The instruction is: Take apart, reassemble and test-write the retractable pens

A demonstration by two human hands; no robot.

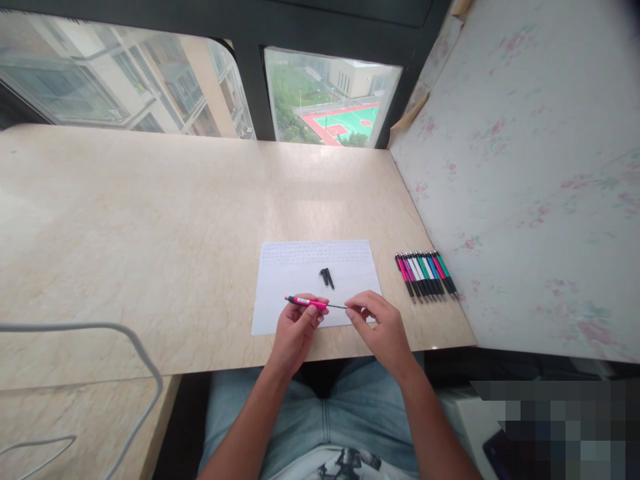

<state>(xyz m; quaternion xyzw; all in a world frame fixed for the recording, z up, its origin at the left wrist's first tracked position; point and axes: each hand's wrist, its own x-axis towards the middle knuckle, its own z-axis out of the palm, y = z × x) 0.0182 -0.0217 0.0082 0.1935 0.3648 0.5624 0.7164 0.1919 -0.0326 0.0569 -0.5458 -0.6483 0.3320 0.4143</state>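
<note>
Over the lower part of a white sheet of paper (285, 280), my left hand (297, 327) is closed around the pink barrel of a ballpoint pen (306, 302), which lies nearly level. A thin dark refill (336, 306) sticks out of the barrel's right end. The fingertips of my right hand (377, 320) pinch the refill's far end. Just beyond my hands, small black pen parts (327, 277) rest on the paper; their exact kind is hard to make out. Rows of handwriting run along the sheet's top.
A row of several coloured pens (425, 275) lies at the right, close to the flowered wall (525, 200). The marble-patterned counter (175, 233) ends at its front edge above my lap. A grey cable (145, 357) loops over the left side. Windows stand at the back.
</note>
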